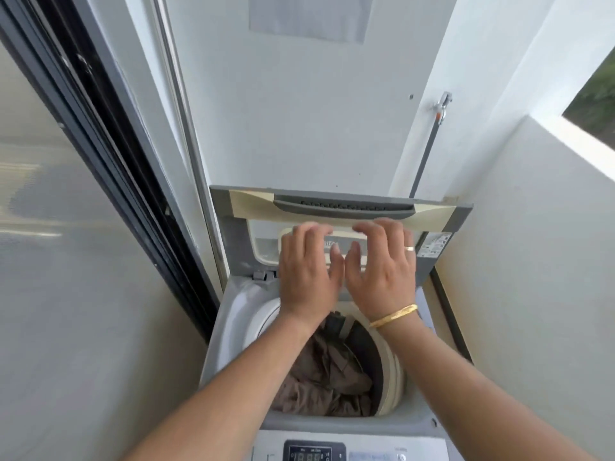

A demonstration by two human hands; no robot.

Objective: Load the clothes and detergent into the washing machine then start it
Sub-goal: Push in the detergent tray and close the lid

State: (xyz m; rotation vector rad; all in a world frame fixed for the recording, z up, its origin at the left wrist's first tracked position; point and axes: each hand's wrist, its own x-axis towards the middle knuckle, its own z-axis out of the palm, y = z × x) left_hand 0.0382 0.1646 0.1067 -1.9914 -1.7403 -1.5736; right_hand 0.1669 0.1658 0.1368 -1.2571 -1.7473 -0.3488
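The washing machine [229, 331] stood in a narrow white alcove, a dark-framed sliding door [109, 154] along its left side and a low white wall [532, 261] on its right. Its lid [339, 207] was raised and folded, standing up at the back with the cream front edge and grey handle recess facing the camera. Below it the drum opening lay uncovered, and inside it a heap of brown and dark clothes [329, 371] filled the tub, well below the hands and nearer the camera than the fingers.

Both forearms reached forward over the open drum. The left hand [306, 271] was held palm away, its fingers [309, 231] loosely spread and extended upward, their tips blurred at the lower edge of the lid; whether they actually touched the lid could not be told. The right hand [382, 271] mirrored it just beside, thumbs nearly meeting in the middle, its fingers [386, 227] likewise extended and slightly apart, their tips at the same cream edge. Neither hand closed around anything.

At the bottom of the frame sat the control panel [316, 452] with a lit digit display. On the back wall a grey hose [427, 154] ran down from a tap [444, 103]. A gold bangle [394, 316] circled the right wrist, and a ring [409, 248] sat on one right finger.
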